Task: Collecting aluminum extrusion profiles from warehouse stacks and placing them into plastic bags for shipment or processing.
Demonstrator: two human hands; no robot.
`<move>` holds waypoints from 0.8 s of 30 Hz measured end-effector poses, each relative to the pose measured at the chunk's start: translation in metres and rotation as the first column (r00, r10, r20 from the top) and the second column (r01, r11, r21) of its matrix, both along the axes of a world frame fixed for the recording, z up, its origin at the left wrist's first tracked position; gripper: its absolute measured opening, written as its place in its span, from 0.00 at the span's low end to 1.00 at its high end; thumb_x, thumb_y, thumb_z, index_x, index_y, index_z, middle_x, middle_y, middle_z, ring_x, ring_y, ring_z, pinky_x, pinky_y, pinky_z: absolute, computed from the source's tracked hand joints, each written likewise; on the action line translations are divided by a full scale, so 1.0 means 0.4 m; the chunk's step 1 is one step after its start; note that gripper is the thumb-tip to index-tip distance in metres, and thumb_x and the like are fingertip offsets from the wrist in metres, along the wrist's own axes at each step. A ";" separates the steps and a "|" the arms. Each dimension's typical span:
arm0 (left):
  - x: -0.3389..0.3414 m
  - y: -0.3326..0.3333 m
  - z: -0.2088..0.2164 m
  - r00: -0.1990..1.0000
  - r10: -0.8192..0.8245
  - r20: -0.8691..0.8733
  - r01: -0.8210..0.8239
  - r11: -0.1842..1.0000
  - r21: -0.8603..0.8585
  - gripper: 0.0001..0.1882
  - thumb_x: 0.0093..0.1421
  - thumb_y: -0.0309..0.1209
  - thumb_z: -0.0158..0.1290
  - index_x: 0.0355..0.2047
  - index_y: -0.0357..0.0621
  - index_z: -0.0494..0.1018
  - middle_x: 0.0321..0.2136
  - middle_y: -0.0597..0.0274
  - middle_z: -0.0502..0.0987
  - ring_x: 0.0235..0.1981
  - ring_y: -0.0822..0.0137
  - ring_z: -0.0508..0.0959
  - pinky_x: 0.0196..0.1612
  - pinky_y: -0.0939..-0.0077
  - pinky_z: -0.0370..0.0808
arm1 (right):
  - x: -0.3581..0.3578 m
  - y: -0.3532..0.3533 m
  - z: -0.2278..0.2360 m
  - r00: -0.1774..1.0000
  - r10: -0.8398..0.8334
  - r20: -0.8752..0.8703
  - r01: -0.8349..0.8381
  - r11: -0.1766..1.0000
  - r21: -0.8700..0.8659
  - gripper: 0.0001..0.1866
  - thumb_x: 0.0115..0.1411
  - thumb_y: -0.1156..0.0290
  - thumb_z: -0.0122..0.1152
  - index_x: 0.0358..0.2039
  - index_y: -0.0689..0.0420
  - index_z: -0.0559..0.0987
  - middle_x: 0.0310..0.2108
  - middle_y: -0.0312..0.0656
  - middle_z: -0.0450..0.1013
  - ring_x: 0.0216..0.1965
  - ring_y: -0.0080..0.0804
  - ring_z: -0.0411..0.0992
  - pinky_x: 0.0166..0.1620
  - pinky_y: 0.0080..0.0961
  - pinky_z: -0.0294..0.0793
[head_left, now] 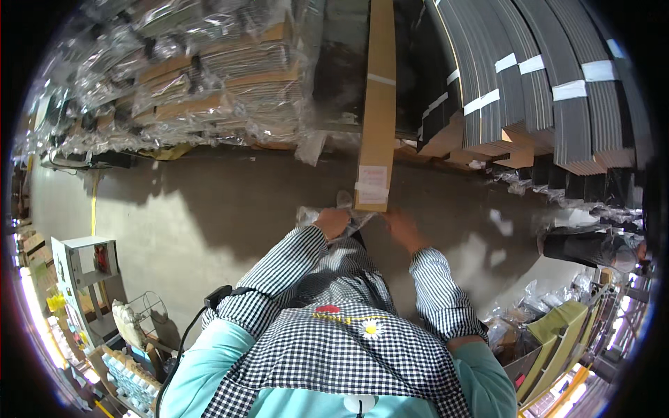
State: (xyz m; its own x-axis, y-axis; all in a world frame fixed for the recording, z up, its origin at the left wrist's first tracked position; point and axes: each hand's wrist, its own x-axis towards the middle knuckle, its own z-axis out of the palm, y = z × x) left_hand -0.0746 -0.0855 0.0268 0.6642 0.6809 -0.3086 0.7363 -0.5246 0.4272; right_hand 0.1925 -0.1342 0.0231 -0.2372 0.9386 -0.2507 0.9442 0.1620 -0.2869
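A long, narrow cardboard package (379, 132) runs away from me, its near end just ahead of my hands. A white paper label (372, 182) is on that end, and a pale strap crosses it farther up. My left hand (333, 223) is closed on crumpled clear plastic film (357, 221), left of the package's near end. My right hand (403, 230) is at the package's near right corner, its fingertips pinched together. What lies between those fingertips is too small to make out. The film spreads below the package's end toward my right hand.
Plastic-wrapped stacks of flat cardboard (230, 90) fill the far left. Strapped bundles of dark grey boards (516, 83) stand at the far right. A white cabinet (87, 261) is at the left; a person's dark-clothed leg (582, 245) and a cart with olive panels (554, 334) are at the right.
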 end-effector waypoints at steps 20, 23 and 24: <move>0.041 0.305 0.182 0.859 0.133 0.494 0.080 0.919 -0.386 0.13 0.52 0.37 0.64 0.32 0.41 0.81 0.34 0.52 0.79 0.35 0.56 0.80 0.40 0.65 0.76 | 0.038 0.124 0.040 0.281 -0.586 -0.760 0.571 0.739 -0.359 0.06 0.62 0.75 0.55 0.38 0.60 0.78 0.30 0.36 0.74 0.34 0.24 0.71 0.38 0.27 0.74; 0.020 0.302 0.126 0.829 0.334 0.449 -0.148 0.905 -0.400 0.14 0.55 0.40 0.60 0.32 0.41 0.79 0.34 0.48 0.78 0.37 0.51 0.79 0.41 0.60 0.75 | -0.026 0.160 0.049 0.421 -0.593 -0.686 0.604 0.748 -0.275 0.06 0.61 0.78 0.56 0.39 0.62 0.78 0.34 0.44 0.77 0.34 0.31 0.75 0.38 0.30 0.75; 0.011 0.310 0.102 0.858 0.322 0.399 -0.212 0.931 -0.296 0.14 0.56 0.40 0.57 0.33 0.41 0.79 0.34 0.46 0.77 0.37 0.48 0.79 0.42 0.57 0.74 | -0.043 0.174 0.052 0.464 -0.627 -0.626 0.616 0.736 -0.281 0.07 0.61 0.79 0.56 0.39 0.63 0.78 0.35 0.47 0.78 0.34 0.35 0.76 0.39 0.31 0.76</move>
State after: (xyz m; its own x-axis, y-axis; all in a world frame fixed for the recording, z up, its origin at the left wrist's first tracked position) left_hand -0.0704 0.0385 0.0676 0.5696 0.7962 -0.2038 0.5438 -0.1791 0.8199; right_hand 0.1754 -0.0645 0.0440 0.3086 0.9035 -0.2974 0.3549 -0.3995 -0.8452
